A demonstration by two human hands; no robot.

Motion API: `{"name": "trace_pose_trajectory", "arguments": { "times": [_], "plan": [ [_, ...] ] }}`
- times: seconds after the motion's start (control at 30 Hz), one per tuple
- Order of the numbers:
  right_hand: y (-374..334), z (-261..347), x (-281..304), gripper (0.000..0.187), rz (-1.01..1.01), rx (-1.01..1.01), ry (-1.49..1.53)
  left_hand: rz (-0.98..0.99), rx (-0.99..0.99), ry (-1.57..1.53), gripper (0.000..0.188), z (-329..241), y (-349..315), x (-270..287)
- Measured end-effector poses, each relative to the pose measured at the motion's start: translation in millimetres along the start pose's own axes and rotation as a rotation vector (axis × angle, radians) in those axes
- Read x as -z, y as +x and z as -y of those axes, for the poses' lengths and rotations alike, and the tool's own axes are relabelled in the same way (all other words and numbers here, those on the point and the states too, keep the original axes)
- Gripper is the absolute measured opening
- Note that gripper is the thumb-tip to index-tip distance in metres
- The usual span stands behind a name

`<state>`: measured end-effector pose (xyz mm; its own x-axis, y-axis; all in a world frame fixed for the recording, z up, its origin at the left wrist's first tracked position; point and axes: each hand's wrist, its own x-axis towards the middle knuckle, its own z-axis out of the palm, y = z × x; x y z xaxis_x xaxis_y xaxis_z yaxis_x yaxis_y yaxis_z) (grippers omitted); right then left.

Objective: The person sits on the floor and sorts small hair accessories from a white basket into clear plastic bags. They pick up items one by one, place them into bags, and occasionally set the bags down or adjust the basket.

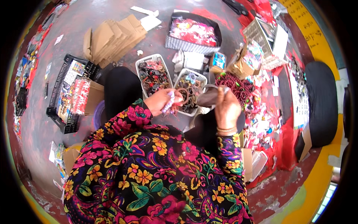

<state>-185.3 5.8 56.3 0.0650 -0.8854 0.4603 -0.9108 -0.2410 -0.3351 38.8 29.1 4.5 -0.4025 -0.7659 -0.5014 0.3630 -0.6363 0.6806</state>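
My left hand [160,101] is closed on a small bunch of hair ties, among them a ruffled lilac one [170,100] and a round brown one [182,95]. Below its fingers hang some reddish strands. To the right, my right hand [226,109] pinches a greyish-brown, pouch-like piece [208,98] with a pale rim; its kind is unclear and the hand is slightly blurred. Between and just beyond my hands stands a white basket [204,79] of mixed hair ties, partly hidden by them. A second white basket [138,70], filled with dark and coloured hair ties, stands beside it.
A patterned box [175,43] of pink packets stands farther off. Flattened cardboard [112,39] and a black crate [56,108] lie to the left. On the right are dark red beads [238,87], a cardboard box [236,67], a cream crate [257,31] and a black stool [321,104].
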Motion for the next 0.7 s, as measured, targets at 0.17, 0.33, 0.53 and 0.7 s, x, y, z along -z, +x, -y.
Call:
{"name": "trace_pose_trajectory", "arguments": {
  "times": [0.17,0.33,0.53,0.7],
  "plan": [
    [48,-2,56,0.031,0.028,-0.2,0.534,-0.008,-0.028,-0.012,0.01,-10,-16,10],
    [58,7,106,0.044,-0.131,-0.479,1.713,-0.051,-0.144,-0.021,0.016,-28,-43,13],
    [-64,-30,-28,0.026,0.309,-0.962,1.972,-0.082,-0.122,0.029,0.012,-29,-54,11],
    [-33,-26,-23,0.032,0.534,-0.561,2.201,-0.113,-0.155,0.025,0.013,-21,-53,6]
  ]
}}
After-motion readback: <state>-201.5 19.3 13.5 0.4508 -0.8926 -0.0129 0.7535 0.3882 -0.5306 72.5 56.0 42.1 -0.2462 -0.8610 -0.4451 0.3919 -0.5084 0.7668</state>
